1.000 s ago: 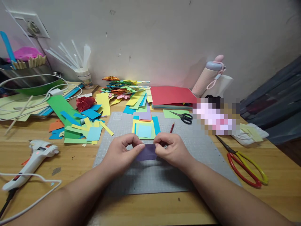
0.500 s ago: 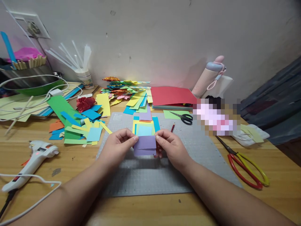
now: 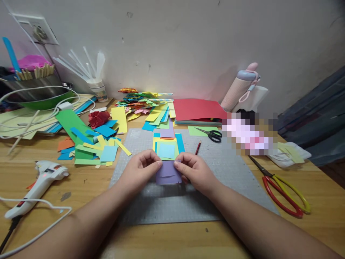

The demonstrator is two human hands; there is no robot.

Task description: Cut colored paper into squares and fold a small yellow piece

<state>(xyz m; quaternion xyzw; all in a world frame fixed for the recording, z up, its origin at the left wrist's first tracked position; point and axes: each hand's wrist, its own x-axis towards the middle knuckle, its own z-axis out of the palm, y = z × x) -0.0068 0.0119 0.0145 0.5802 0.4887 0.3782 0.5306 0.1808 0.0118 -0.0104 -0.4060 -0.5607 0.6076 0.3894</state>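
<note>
A folded piece of purple paper [image 3: 169, 174] is held above the grey cutting mat [image 3: 151, 207], its two layers showing a loose lower edge. My left hand [image 3: 144, 167] pinches its upper left corner between thumb and fingers. At the upper right corner, my right hand [image 3: 195, 169] grips it the same way, with fingertips partly hidden behind the sheet. Just beyond the hands lie stacked coloured sheets, with a light blue square [image 3: 166, 150] on top. A dark red pencil [image 3: 198, 147] rests on the mat to the right.
Black scissors [image 3: 212, 134] lie on green paper at the mat's far edge. Large red-and-yellow-handled scissors [image 3: 283, 194] are at the right. A glue gun [image 3: 40, 187] with its cord sits at left, near paper scraps [image 3: 91, 147]. Red paper [image 3: 199, 109] lies by the wall.
Both hands have lowered the purple paper slightly toward me, and its top edge tilts away from view. More of the light blue square shows behind it.
</note>
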